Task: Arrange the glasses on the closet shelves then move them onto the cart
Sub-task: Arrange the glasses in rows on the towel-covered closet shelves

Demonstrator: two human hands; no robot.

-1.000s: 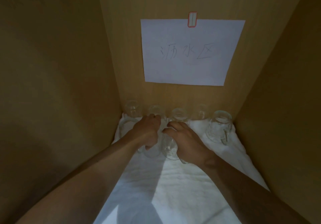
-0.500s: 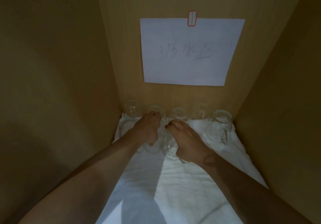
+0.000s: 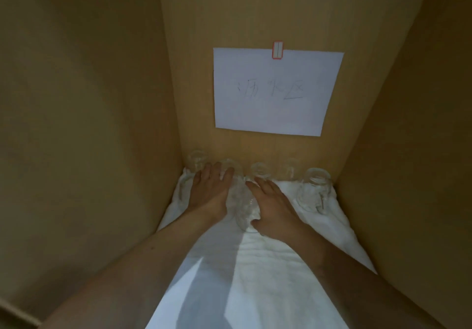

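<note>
Several clear glasses stand in a row along the back of the closet shelf: one in the left corner (image 3: 196, 160), one in the middle (image 3: 260, 170), one beside it (image 3: 290, 168). A larger glass mug (image 3: 314, 189) stands at the right. My left hand (image 3: 208, 192) lies flat with its fingers straight, the tips touching a back-row glass (image 3: 231, 166). My right hand (image 3: 273, 207) rests with straight fingers against the right side of a front glass (image 3: 243, 210) between my hands, its thumb at the glass's near side.
A white towel (image 3: 268, 272) covers the shelf floor. Wooden walls close in at the left (image 3: 89, 124), right (image 3: 413, 149) and back. A white paper sign (image 3: 278, 91) with handwriting is taped to the back wall.
Both hands had their fingers curled over the front glasses; now the fingers are stretched out straight and both hands have slid a little toward the back row.
</note>
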